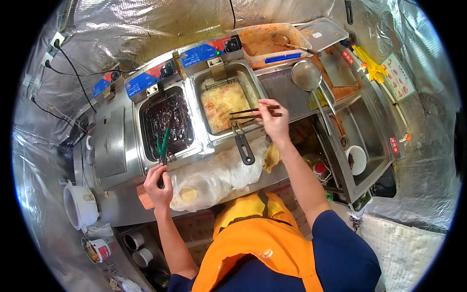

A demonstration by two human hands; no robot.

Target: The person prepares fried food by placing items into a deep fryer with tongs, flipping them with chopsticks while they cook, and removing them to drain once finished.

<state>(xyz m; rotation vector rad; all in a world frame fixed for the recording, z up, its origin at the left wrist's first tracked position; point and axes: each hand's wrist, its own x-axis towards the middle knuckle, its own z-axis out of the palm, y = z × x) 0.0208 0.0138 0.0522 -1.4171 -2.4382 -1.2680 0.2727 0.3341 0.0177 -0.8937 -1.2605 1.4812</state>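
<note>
Two deep fryers stand side by side before me. Dark, bubbling oil fills the left fryer; a wire basket sits in it. My left hand grips a black handle at that fryer's front edge, by a green-coated wire hook. In the right fryer, battered food bubbles in a wire basket whose black handle juts out over the front edge. My right hand holds dark chopsticks, spread a little apart, their tips over the front part of the food.
Behind the right fryer stands a plastic tub of orange batter. A strainer lies across the tray on the right, near a metal sink. Clear plastic bags lie along the counter front. A white pot is at left.
</note>
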